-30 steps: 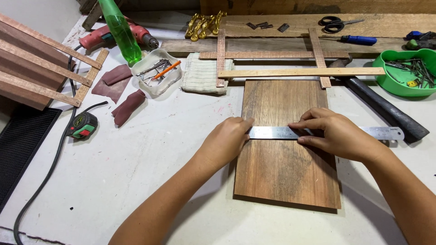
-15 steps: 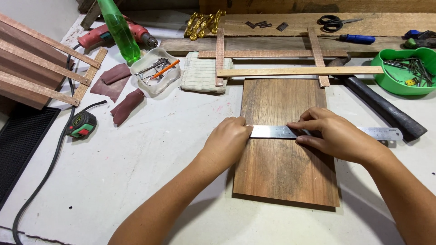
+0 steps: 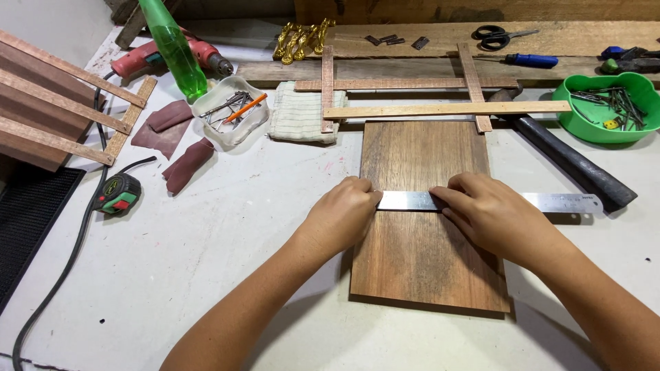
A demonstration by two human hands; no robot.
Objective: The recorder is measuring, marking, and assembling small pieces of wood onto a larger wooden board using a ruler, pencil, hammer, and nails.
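A dark wooden board (image 3: 423, 261) lies flat on the white table. Across it lies a steel ruler (image 3: 560, 203), its right end sticking out past the board's edge. My left hand (image 3: 340, 216) rests on the board's left edge with its fingers curled down over the ruler's left end. My right hand (image 3: 491, 213) presses down on the ruler's middle, fingers flat on the metal.
Thin wooden strips (image 3: 447, 108) cross behind the board, next to a folded cloth (image 3: 295, 120). A hammer (image 3: 570, 161) and a green bowl of screws (image 3: 608, 106) sit at the right. At the left: tape measure (image 3: 118, 194), clear tray (image 3: 230, 110), green bottle (image 3: 173, 48), drill (image 3: 199, 55).
Both hands and the ruler stay in place on the board. Only the view has shifted slightly.
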